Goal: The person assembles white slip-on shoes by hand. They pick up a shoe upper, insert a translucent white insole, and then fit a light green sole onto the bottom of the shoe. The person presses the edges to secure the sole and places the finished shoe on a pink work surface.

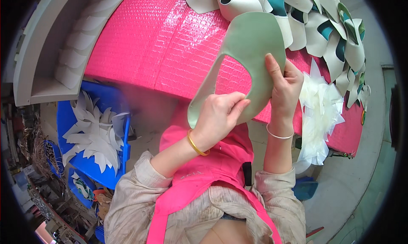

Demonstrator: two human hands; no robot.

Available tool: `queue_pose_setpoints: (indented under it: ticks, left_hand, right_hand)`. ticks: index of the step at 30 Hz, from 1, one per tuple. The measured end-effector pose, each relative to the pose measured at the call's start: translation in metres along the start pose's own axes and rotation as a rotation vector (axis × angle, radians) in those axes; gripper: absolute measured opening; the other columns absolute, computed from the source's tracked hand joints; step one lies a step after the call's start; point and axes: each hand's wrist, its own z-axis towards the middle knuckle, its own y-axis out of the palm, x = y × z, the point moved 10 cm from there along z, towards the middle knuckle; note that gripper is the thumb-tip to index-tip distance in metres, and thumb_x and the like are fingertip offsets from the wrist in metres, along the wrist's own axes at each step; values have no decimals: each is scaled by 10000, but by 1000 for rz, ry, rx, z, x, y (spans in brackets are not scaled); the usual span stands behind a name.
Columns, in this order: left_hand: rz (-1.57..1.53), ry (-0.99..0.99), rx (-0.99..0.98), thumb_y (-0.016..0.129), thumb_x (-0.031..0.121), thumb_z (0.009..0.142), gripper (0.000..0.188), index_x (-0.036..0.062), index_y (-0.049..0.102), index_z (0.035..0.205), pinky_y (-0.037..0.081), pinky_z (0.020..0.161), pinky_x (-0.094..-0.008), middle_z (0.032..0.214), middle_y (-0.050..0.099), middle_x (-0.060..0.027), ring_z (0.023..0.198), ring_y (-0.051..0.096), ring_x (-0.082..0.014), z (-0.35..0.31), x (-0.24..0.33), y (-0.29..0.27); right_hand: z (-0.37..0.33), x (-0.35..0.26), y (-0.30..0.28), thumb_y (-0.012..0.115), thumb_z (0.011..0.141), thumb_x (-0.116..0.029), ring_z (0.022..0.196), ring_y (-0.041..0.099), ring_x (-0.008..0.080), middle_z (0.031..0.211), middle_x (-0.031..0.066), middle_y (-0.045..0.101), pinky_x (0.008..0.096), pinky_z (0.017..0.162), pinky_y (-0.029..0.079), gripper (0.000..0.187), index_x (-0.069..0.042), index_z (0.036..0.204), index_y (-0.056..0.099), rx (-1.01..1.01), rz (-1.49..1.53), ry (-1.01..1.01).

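A pale green shoe upper [255, 36] with a large oval opening is held up in front of me, above the pink-covered table. My left hand [223, 112] pinches its inner edge at the lower end of the opening, fingers closed. Round the right side of the upper my right hand [285, 84] is closed, its thumb lying on the green face and the other fingers partly hidden behind. Through the opening the pink table cover [140, 44] shows.
Pale shoe uppers with teal linings [314, 29] pile up at the far right. Translucent white sheets [318, 112] hang over the table's right edge. At left stand a blue chair [95, 169] with white cut pieces [91, 135] and a grey rack [40, 53] holding white pieces.
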Motion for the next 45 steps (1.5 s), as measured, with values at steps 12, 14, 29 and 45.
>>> queue_pose_setpoints:
  ticks: [12, 14, 29, 45]
  left_hand:
    - [217, 243, -102, 609, 36, 762, 399, -61, 474, 1125, 476, 797, -364, 1109, 525, -250, 993, 553, -347, -110, -4, -8]
    - [167, 411, -99, 653, 127, 757, 619, -92, 359, 1256, 281, 1025, -415, 1309, 367, -266, 1249, 344, -350, -102, 17, -36]
    - [-1224, -354, 248, 556, 213, 876, 240, -8, 597, 959, 466, 722, -261, 903, 635, -62, 793, 599, -129, 18, -93, -40]
    - [-1039, -280, 334, 598, 199, 857, 223, -2, 611, 953, 454, 646, -220, 844, 623, -36, 734, 563, -77, 22, -74, -64]
  right_hand:
    - [20, 50, 17, 618, 834, -221, 658, 550, 49, 777, 21, 634, 164, 571, 404, 226, -5, 896, 645, -249, 160, 262]
    - [37, 32, 4, 599, 848, -213, 706, 588, 74, 850, 43, 639, 181, 627, 449, 257, 7, 980, 611, -216, 299, 198]
    - [-34, 14, 82, 593, 811, -202, 579, 522, 327, 605, 154, 519, 382, 547, 409, 201, -8, 767, 562, -529, -779, -131]
    - [-32, 37, 97, 549, 878, -218, 517, 294, 53, 516, 15, 311, 263, 435, 258, 354, 23, 627, 485, -409, -324, 131]
